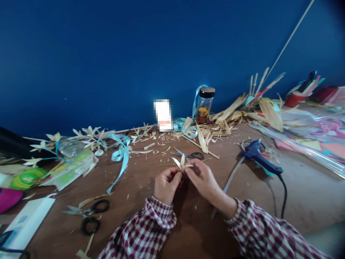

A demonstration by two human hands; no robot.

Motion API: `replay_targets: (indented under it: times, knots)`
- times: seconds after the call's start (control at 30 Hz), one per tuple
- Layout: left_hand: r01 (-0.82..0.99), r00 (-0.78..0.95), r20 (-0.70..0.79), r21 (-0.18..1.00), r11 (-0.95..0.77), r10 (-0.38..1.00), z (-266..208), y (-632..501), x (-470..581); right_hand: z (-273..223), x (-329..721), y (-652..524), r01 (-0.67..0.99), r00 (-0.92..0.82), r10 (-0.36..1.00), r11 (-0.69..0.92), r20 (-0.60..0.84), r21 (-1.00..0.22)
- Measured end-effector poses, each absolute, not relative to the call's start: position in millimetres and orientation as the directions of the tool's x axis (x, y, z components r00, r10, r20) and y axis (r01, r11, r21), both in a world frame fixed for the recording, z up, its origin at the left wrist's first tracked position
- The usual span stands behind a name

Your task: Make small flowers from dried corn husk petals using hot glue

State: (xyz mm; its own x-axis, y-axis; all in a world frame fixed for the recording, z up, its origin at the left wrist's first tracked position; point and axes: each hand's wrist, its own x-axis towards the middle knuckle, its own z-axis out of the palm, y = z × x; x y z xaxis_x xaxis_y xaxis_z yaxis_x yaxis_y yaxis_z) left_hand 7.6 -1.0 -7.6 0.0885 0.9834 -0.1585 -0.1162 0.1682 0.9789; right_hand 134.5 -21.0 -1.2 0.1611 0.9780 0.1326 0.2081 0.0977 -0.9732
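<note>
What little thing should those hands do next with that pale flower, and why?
I'd suggest the right hand gently lift the right-hand petal while the left hand steadies the pale flower near its base. The middle petal stands nearly upright, but the right-hand one lies almost flat, and both hands' fingertips are already at the flower.

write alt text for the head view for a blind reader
The left hand and right hand hold a pale flower with pointed petals over a brown table. Open scissors lie at left, a blue glue gun at right, and a lidded jar by the blue wall.
</note>
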Motion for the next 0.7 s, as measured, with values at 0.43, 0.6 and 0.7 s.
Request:
replay_targets:
  times: [0.43, 0.6, 0.7]
  knots:
    - [-0.139, 0.075, -0.2, 0.968, 0.209, 0.977, -8.7, -2.2, 7.5, -3.4, 135.5, -20.5, 0.248, 0.164, 0.978, 0.084, 0.128, -0.965]
    - [-0.151, 0.098, -0.185, 0.968, 0.198, 0.978, -10.7, -1.5, 7.4, -4.8, 135.5, -20.1, 0.247, 0.136, 0.984, 0.082, 0.118, -0.966]
    - [-0.146, 0.115, -0.168, 0.972, 0.184, 0.979, -12.1, -0.5, 6.8, -5.4, 135.3, -20.1, 0.259, 0.136, 0.986, 0.064, 0.101, -0.964]
